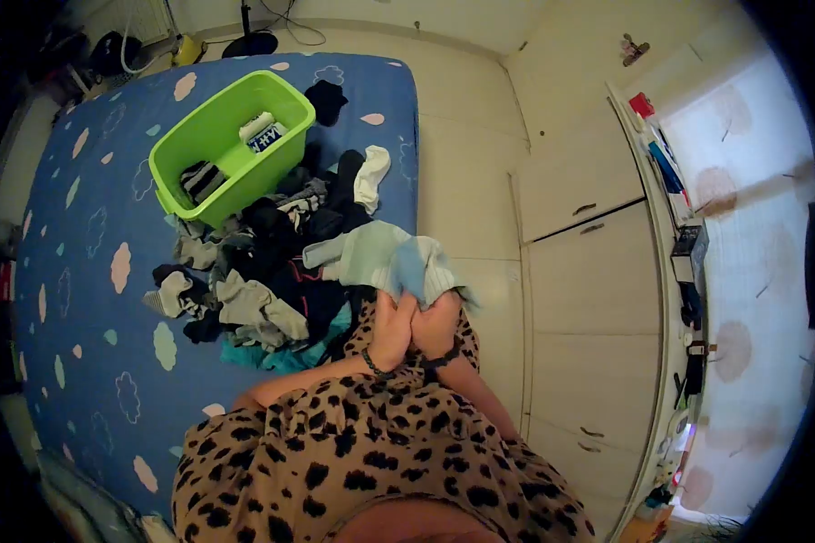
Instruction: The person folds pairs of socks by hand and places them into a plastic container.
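Observation:
My left hand (392, 333) and my right hand (436, 324) are close together over my lap, fingers closed on the ends of pale green and blue socks (368, 256). The socks stretch away from my hands, towards the pile. Exactly how each fingertip grips the fabric is hidden. Just beyond my hands lies a heap of loose socks (261, 308), mostly black, grey and white, with some teal fabric underneath. A white sock (371, 179) lies at its far right side.
A green plastic bin (177, 145) stands on the bed (91, 299) behind the heap. Inside are a striped rolled sock bundle (203, 181) and a white-and-navy one (264, 136). A dark bundle (326, 101) sits beside the bin. Cabinets (589, 299) stand along the right.

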The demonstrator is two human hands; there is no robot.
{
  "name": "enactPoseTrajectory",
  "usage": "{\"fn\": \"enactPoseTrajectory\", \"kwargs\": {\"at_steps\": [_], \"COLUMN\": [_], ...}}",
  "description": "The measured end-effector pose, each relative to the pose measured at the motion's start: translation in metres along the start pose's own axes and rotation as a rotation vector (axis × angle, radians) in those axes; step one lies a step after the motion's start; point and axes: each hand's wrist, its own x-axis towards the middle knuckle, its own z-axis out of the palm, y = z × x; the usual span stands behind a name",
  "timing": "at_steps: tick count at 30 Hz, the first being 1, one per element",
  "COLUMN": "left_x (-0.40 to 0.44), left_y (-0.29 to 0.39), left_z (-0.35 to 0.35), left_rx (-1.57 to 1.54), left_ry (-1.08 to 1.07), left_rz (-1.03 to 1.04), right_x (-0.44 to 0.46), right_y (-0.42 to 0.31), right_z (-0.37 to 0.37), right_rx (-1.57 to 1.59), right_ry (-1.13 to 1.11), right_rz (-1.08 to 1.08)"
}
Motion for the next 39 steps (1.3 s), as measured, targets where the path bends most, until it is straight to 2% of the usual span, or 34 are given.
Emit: {"fn": "enactPoseTrajectory", "kwargs": {"at_steps": [1,2,4,5,7,8,10,11,14,15,18,19,21,22,24,28,31,33,34,36,38,39], "left_x": [0.0,0.001,0.005,0.009,0.016,0.017,0.017,0.016,0.01,0.005,0.006,0.009,0.013,0.012,0.006,0.007,0.008,0.009,0.013,0.024,0.031,0.033], "left_y": [0.009,0.017,0.03,0.027,0.022,0.021,0.019,0.017,0.013,0.027,0.023,0.013,0.002,0.007,0.02,0.022,0.016,0.021,0.025,0.035,0.034,0.032], "left_z": [0.002,0.002,0.001,0.0,-0.003,-0.004,0.0,0.004,0.013,0.015,0.015,0.003,-0.015,-0.013,0.002,0.003,-0.004,-0.002,0.0,0.003,-0.002,-0.003], "left_rx": [0.001,0.004,-0.152,-0.154,-0.324,-0.322,-0.313,-0.313,0.084,0.138,0.15,0.153,0.086,0.065,0.165,0.105,0.177,0.306,0.307,-0.153,-0.148,-0.183], "left_ry": [-0.068,-0.069,-0.031,-0.034,0.112,0.113,0.14,0.137,0.087,0.043,0.112,0.115,0.024,-0.006,-0.168,-0.141,-0.236,-0.111,-0.113,-0.002,-0.001,0.001], "left_rz": [-0.056,-0.059,-0.267,-0.265,-0.326,-0.325,-0.222,-0.225,-0.03,-0.202,-0.263,-0.263,-0.427,-0.483,-0.069,-0.185,-0.133,-0.058,-0.059,-0.162,-0.203,-0.239], "right_x": [0.0,-0.001,-0.001,0.0,0.003,0.007,0.015,0.016,0.02,0.019,0.015,0.014,0.014,0.014,0.013,0.004,0.002,0.0,0.001,0.003,0.001,-0.001], "right_y": [0.001,0.005,0.012,0.012,0.007,0.004,-0.002,-0.002,-0.015,-0.015,-0.01,-0.006,-0.001,0.001,0.003,0.012,0.015,0.016,0.013,0.006,0.001,0.003], "right_z": [0.001,0.002,0.001,-0.001,-0.004,-0.009,-0.02,-0.02,-0.018,-0.017,-0.013,-0.01,-0.01,-0.012,-0.012,-0.009,-0.012,-0.013,-0.015,-0.021,-0.03,-0.031], "right_rx": [0.022,0.011,-0.018,-0.019,0.122,0.124,0.072,0.095,0.038,0.038,-0.132,-0.16,-0.189,-0.182,-0.173,-0.158,-0.177,-0.2,-0.223,-0.247,-0.024,-0.046], "right_ry": [-0.025,-0.012,0.018,0.021,0.062,0.061,0.15,0.177,0.195,0.196,0.014,-0.001,-0.017,-0.019,-0.02,-0.119,-0.193,-0.242,-0.256,-0.268,-0.293,-0.28], "right_rz": [0.021,-0.026,-0.12,-0.122,-0.089,-0.089,-0.249,-0.197,-0.324,-0.324,-0.162,-0.163,-0.159,-0.305,-0.446,-0.304,-0.275,-0.275,-0.343,-0.412,-0.365,-0.398]}}
